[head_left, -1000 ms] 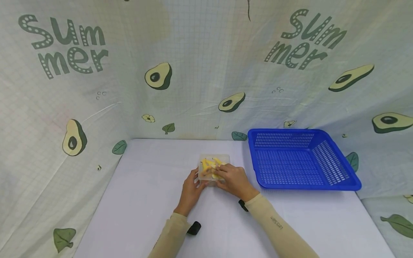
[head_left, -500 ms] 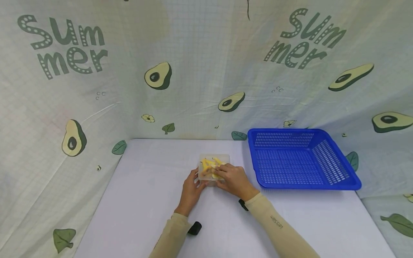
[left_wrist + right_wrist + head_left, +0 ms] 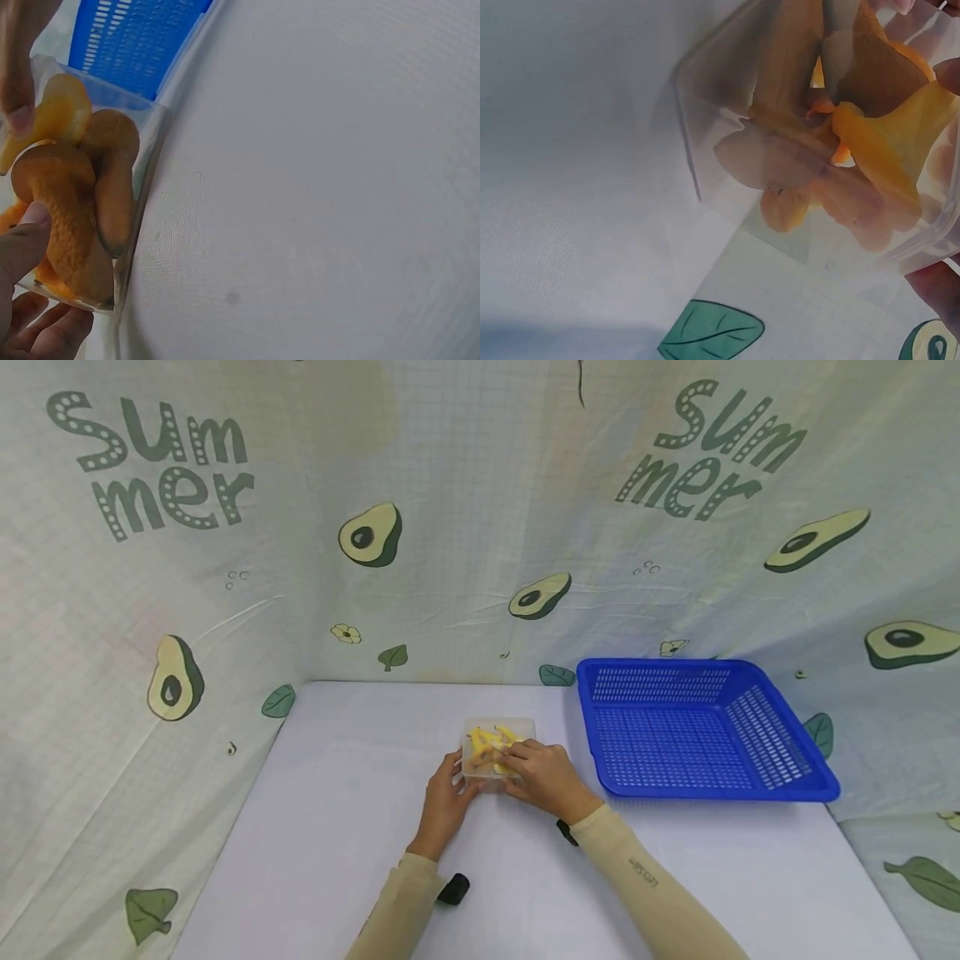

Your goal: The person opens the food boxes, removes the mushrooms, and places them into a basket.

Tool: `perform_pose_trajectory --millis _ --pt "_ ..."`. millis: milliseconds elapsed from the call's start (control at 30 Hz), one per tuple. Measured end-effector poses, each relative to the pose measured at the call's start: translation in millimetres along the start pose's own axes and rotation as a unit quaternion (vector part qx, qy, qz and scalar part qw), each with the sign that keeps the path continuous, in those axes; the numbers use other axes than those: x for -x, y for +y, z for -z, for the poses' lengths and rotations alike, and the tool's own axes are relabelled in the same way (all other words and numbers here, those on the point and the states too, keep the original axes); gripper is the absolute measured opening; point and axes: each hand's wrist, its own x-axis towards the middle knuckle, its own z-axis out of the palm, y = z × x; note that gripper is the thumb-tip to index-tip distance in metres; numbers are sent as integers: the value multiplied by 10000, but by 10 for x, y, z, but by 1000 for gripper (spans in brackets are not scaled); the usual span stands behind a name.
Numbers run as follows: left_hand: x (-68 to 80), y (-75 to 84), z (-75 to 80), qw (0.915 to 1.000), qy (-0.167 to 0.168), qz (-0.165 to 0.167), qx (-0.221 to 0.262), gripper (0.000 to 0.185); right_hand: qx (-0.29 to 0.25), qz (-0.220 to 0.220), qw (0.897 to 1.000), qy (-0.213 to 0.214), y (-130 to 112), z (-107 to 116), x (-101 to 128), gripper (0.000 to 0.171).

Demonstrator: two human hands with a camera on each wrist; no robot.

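Note:
A small clear plastic box [image 3: 525, 727] stands on the white table between the two hands in the head view. Inside lie several yellow-orange pieces [image 3: 480, 747], some looking mushroom-shaped in the left wrist view; their exact kind is unclear. My left hand [image 3: 442, 806] grips the box at its left and front, the thumb [image 3: 30, 225] lying over its near side. My right hand [image 3: 551, 779] reaches from the right, fingers over the top and thumb at the front wall. Its fingertip [image 3: 21, 120] is close to a yellow piece [image 3: 64, 112]; contact with it cannot be told.
A blue perforated plastic basket [image 3: 667, 747] stands at the back right of the white table [image 3: 352, 793]. Behind and beside the table hangs a pale cloth [image 3: 450, 527] printed with avocados and leaves.

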Motion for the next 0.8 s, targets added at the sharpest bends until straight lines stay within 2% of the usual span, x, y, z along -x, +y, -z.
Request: perform_pose_trajectory --millis 400,633,800 --pt "-3 -29 -9 9999 12 -10 138 64 19 39 10000 -25 4 22 -10 39" --pt "12 -27 -9 10000 18 -32 18 62 -260 -104 9993 261 14 87 -81 29" --pt "12 -49 -18 10000 -52 -33 74 65 -414 -209 9986 236 29 92 -49 29"
